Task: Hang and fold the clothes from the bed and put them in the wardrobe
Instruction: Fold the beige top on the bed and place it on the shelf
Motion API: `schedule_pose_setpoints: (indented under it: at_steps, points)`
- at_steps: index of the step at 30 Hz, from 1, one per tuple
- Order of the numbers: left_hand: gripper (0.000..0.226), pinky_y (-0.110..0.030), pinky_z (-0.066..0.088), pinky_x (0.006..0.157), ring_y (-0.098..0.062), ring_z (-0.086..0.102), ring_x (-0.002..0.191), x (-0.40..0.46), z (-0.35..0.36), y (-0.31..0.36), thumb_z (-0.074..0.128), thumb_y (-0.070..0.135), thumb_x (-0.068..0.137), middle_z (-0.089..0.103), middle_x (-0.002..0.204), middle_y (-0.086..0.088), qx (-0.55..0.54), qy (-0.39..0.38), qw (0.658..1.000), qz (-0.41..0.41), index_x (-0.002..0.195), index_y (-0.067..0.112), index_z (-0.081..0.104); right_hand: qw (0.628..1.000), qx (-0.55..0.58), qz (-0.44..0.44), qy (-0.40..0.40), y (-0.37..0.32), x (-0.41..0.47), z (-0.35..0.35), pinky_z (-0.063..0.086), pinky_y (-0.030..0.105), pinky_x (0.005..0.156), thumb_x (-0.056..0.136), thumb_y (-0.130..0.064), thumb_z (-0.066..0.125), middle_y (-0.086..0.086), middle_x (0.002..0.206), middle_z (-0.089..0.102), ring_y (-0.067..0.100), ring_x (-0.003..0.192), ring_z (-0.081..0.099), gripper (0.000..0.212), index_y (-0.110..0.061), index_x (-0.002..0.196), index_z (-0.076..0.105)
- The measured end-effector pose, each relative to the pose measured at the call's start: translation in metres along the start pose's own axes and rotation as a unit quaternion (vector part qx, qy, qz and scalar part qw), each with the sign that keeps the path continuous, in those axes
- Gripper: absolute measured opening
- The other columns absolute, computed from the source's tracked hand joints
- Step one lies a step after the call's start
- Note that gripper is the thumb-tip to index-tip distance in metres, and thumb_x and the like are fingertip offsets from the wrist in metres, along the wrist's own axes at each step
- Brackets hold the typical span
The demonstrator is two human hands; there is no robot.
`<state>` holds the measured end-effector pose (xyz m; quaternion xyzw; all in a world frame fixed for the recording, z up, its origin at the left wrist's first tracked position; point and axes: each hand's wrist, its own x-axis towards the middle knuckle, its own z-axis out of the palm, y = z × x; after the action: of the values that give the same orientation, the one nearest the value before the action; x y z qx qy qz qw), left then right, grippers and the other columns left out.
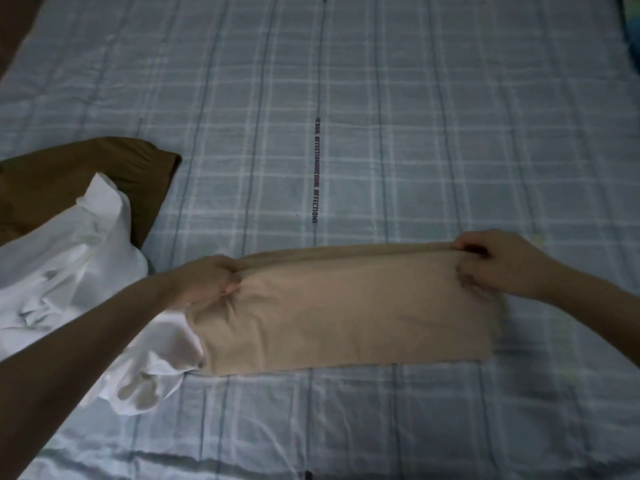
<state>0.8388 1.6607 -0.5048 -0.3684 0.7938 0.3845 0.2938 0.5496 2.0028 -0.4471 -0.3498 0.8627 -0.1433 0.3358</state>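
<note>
Beige garment (339, 306) lies part-folded on the bed (415, 133) beside the white shirt (69, 271), my left hand (211, 278) and right hand (498, 261) pinching its far corners; next, I judge, fold it over evenly.

The bedsheet (415, 133) bears small dark lettering along a stripe near its middle; it reads "EQUAL AFFECTION", printed twice, end to end. Nothing else is legible.

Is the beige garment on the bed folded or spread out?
Folded: the beige garment lies as a neat doubled rectangle, left hand and right hand pinching its far corners.
</note>
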Motion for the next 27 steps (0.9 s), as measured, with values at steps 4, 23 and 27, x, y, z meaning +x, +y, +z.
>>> schedule_pose_setpoints:
  at_steps: [4, 23, 27]
  points:
    - [0.021, -0.031, 0.045, 0.084, -0.026, 0.063, 0.103, -0.001, 0.003, 0.031, 0.050, 0.012, 0.094, 0.069, 0.103, 0.002, 0.052, 0.110, 0.992, 0.017, 0.100, 0.017, 0.070, 0.996, -0.035, 0.033, 0.079, 0.007, 0.037, 0.023, 0.045, 0.030, 0.071, 0.084, -0.009, 0.057, 0.004, 0.089, 0.065, 0.025, 0.085, 0.061, 0.018, -0.019, 0.098, 0.063]
    - [0.058, -0.067, -0.005, 0.113, -0.040, 0.004, 0.149, 0.010, 0.112, 0.013, 0.025, 0.052, 0.095, 0.012, 0.164, -0.001, 0.303, 0.265, 0.908, 0.113, 0.152, 0.038, 0.025, 0.971, -0.196, 0.006, 0.138, 0.020, 0.030, 0.119, 0.007, 0.051, 0.117, 0.095, -0.051, 0.023, 0.004, 0.160, 0.021, 0.022, 0.147, 0.016, 0.059, -0.030, 0.151, 0.024]
    - [0.059, -0.067, 0.002, 0.113, -0.038, 0.007, 0.149, 0.001, 0.108, 0.027, 0.030, 0.051, 0.092, 0.018, 0.162, -0.001, 0.269, 0.267, 0.921, 0.088, 0.148, 0.036, 0.033, 0.978, -0.182, 0.015, 0.106, 0.014, 0.032, 0.103, 0.008, 0.055, 0.117, 0.087, -0.057, 0.018, 0.003, 0.158, 0.023, 0.026, 0.143, 0.022, 0.067, -0.034, 0.149, 0.026]
